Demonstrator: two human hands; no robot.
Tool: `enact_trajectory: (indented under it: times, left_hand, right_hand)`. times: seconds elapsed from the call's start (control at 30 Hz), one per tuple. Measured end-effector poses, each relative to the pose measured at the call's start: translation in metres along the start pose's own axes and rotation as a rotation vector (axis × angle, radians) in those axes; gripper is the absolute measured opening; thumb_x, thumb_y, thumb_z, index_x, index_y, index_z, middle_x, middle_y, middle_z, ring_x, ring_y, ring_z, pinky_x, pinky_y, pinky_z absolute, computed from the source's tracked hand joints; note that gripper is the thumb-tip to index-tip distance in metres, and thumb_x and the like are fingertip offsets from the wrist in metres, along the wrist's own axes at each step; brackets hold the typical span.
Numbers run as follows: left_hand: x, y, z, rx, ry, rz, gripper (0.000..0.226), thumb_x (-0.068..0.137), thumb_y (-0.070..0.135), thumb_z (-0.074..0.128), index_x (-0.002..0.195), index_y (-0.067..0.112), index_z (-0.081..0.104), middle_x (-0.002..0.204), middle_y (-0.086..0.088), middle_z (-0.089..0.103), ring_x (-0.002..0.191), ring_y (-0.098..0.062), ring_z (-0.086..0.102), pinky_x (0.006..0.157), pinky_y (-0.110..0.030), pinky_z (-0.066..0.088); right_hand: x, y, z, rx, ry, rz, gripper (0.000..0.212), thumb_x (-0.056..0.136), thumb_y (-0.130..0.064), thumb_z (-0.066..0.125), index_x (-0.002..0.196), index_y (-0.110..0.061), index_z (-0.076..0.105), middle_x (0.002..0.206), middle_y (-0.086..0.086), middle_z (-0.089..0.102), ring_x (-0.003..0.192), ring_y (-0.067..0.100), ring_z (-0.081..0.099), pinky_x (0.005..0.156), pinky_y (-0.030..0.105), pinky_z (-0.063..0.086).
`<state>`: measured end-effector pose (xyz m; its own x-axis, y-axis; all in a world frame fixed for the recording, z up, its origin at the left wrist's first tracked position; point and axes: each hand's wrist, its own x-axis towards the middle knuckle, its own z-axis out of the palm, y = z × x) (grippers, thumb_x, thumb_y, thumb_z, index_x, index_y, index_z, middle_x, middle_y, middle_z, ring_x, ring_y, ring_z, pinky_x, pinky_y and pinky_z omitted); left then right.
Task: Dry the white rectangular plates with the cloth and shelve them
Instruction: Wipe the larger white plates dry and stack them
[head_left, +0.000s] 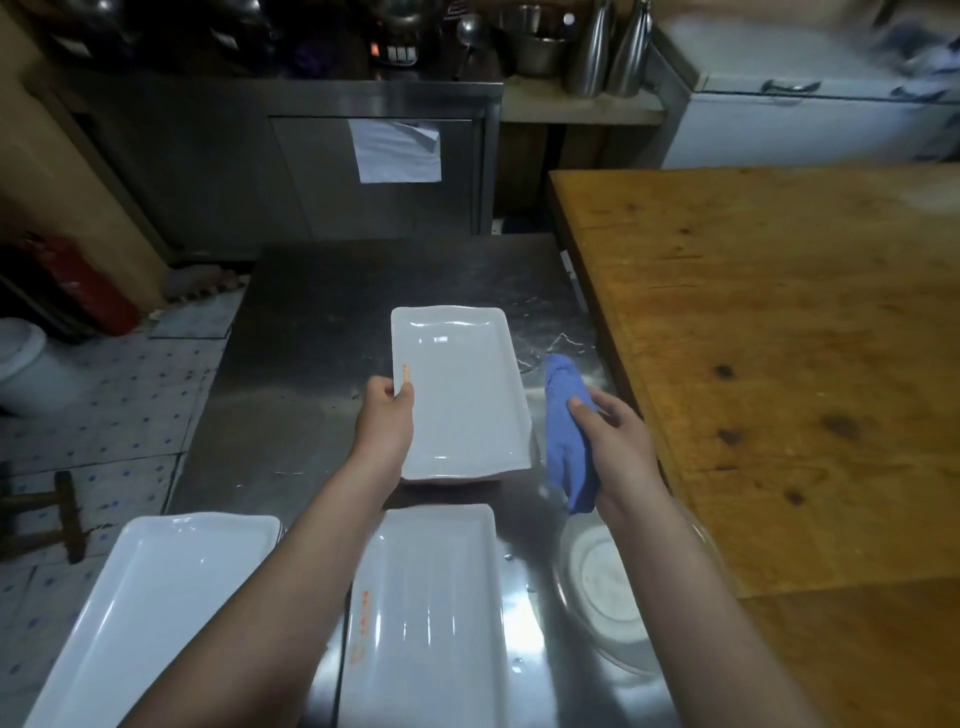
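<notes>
1. Stainless steel table (322, 312) is filling the middle of a working kitchen, its right side running along a wooden table (779, 338), and water drops are glinting on the steel.
2. The left hand (387, 421) is gripping a white rectangular plate (462, 395) by its left long edge, with the thumb curling over the rim and the fingers hiding underneath. The plate is facing up over the middle of the steel table. I cannot tell whether it is resting on the steel or hanging just above it.
3. The right hand (618, 436) is clutching a bunched blue cloth (566, 415), fingers wrapping round the fabric and the thumb lying on top. The cloth is hanging just beside the plate's right edge, with a narrow gap between them.
4. A second plate (431, 613) is lying at the near edge, orange marks showing on its left rim and the left forearm crossing its corner.
5. A third plate (156, 597) is sitting at an angle at the lower left, with more rims peeking out under its far corner.
6. A clear glass bowl (602, 587) is standing beneath the right forearm.
7. A steel cabinet (311, 171) is standing behind the table with a sheet of paper (397, 153) on its door. A red fire extinguisher (88, 291) is leaning at the left, and a white chest freezer (805, 124) is standing at the upper right.
</notes>
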<state>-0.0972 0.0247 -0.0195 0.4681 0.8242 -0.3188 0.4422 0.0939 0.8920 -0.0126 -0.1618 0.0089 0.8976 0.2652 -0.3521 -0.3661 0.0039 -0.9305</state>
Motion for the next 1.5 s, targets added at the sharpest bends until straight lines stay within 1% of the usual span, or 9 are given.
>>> enact_trajectory:
  times: [0.33,0.53,0.7,0.9,1.07,1.2,1.3,1.43,1.5]
  left_hand:
    - [-0.094,0.006,-0.004,-0.225,-0.034,-0.039,0.021,0.096,0.038,0.043,0.086,0.019,0.040,0.088,-0.007,0.052,0.076,-0.023,0.051,0.067,-0.034,0.043]
    - [-0.149,-0.005,-0.015,-0.266,-0.002,-0.054,0.017,0.097,0.033,0.043,0.084,0.022,0.041,0.095,-0.013,0.057,0.086,-0.027,0.055,0.085,-0.047,0.049]
    - [-0.180,-0.010,-0.023,-0.280,0.024,0.011,0.019,0.099,0.036,0.034,0.095,0.019,0.041,0.086,-0.002,0.053,0.080,-0.019,0.052,0.067,-0.030,0.042]
    - [-0.198,-0.017,-0.046,-0.295,0.021,-0.003,0.025,0.099,0.041,0.030,0.104,0.026,0.048,0.100,0.001,0.057,0.097,-0.020,0.054,0.088,-0.035,0.043]
    - [-0.205,-0.018,-0.072,-0.382,-0.026,-0.029,0.030,0.099,0.041,0.032,0.110,0.026,0.057,0.101,0.001,0.065,0.091,-0.017,0.062,0.070,-0.029,0.046]
    - [-0.205,-0.021,-0.094,-0.454,-0.107,-0.060,0.021,0.098,0.043,0.036,0.113,0.035,0.047,0.093,0.007,0.063,0.080,-0.012,0.063,0.049,-0.021,0.048]
    - [-0.204,-0.023,-0.107,-0.461,-0.136,-0.107,0.010,0.097,0.047,0.035,0.103,0.041,0.039,0.092,0.005,0.062,0.079,-0.016,0.064,0.048,-0.023,0.050]
    - [-0.199,-0.034,-0.116,-0.435,-0.118,-0.100,0.019,0.096,0.049,0.033,0.105,0.038,0.045,0.098,0.000,0.063,0.088,-0.019,0.064,0.076,-0.036,0.054]
    - [-0.199,-0.037,-0.119,-0.449,-0.093,-0.095,0.022,0.096,0.048,0.033,0.101,0.034,0.049,0.090,0.005,0.062,0.082,-0.012,0.062,0.068,-0.027,0.051]
  right_hand:
    - [-0.057,-0.025,-0.037,-0.110,-0.148,-0.074,0.027,0.090,-0.019,0.061,0.117,-0.023,0.059,0.091,-0.010,0.066,0.082,0.009,0.066,0.067,0.022,0.053]
    - [-0.099,-0.031,-0.021,-0.329,-0.352,-0.286,0.039,0.088,-0.018,0.065,0.121,-0.033,0.052,0.093,-0.020,0.054,0.074,-0.008,0.060,0.056,0.004,0.045]
    - [-0.132,-0.012,0.007,-0.526,-0.428,-0.426,0.032,0.084,-0.015,0.066,0.115,-0.023,0.061,0.103,-0.014,0.060,0.088,-0.004,0.054,0.069,-0.003,0.038]
    - [-0.165,0.006,0.025,-0.950,-0.304,-0.651,0.035,0.091,-0.026,0.057,0.125,-0.026,0.055,0.108,-0.002,0.048,0.103,0.017,0.051,0.076,0.018,0.031]
    - [-0.179,0.013,0.039,-1.398,-0.162,-0.875,0.036,0.097,-0.039,0.039,0.123,-0.023,0.058,0.147,0.007,0.032,0.131,0.029,0.027,0.101,0.034,0.026]
    - [-0.182,0.020,0.051,-1.345,-0.466,-0.920,0.047,0.103,-0.028,0.025,0.147,-0.011,0.028,0.160,0.003,0.003,0.147,0.020,-0.005,0.110,0.018,-0.010]
    - [-0.189,0.025,0.057,-1.236,-0.605,-0.806,0.051,0.104,-0.026,0.023,0.152,-0.016,0.009,0.160,-0.001,0.001,0.146,0.013,-0.001,0.105,0.013,-0.008]
    - [-0.200,0.036,0.062,-1.242,-0.689,-0.831,0.051,0.104,-0.028,0.023,0.152,-0.022,0.008,0.160,-0.003,0.006,0.145,0.015,0.004,0.114,0.025,0.003]
    - [-0.204,0.042,0.069,-1.259,-0.700,-0.810,0.051,0.103,-0.030,0.022,0.152,-0.022,0.006,0.160,-0.004,0.001,0.146,0.014,-0.002,0.116,0.029,0.000]
